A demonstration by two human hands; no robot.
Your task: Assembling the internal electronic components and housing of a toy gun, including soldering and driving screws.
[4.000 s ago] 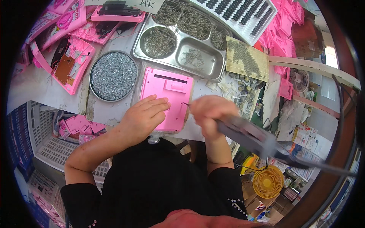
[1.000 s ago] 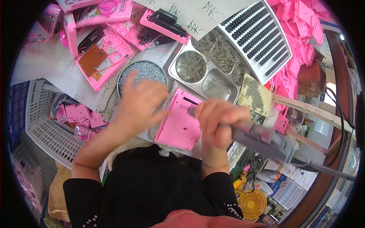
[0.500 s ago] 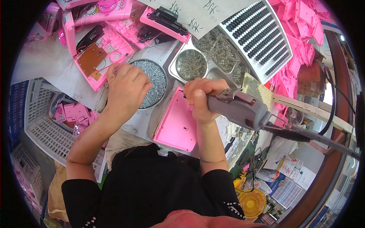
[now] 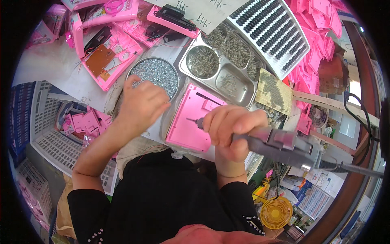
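Note:
My right hand is wrapped round a grey electric screwdriver. Its thin bit points left, over a flat pink plastic casing in front of me; whether the tip touches the casing I cannot tell. My left hand is at the near edge of a round metal bowl full of small silvery screws. Its fingers are curled and drawn together, and anything between them is hidden. Just beyond the casing, a steel compartment tray holds small metal springs.
Pink casings with wires and a brown board lie at far left. A white tray with rows of black parts stands far right, beside piled pink parts. A cable trails right from the screwdriver. A plastic crate sits at left.
My left hand has drawn back from the bowl toward me, uncovering more screws. The screwdriver has moved nearer to me and right, and its bit now shows over the pink casing.

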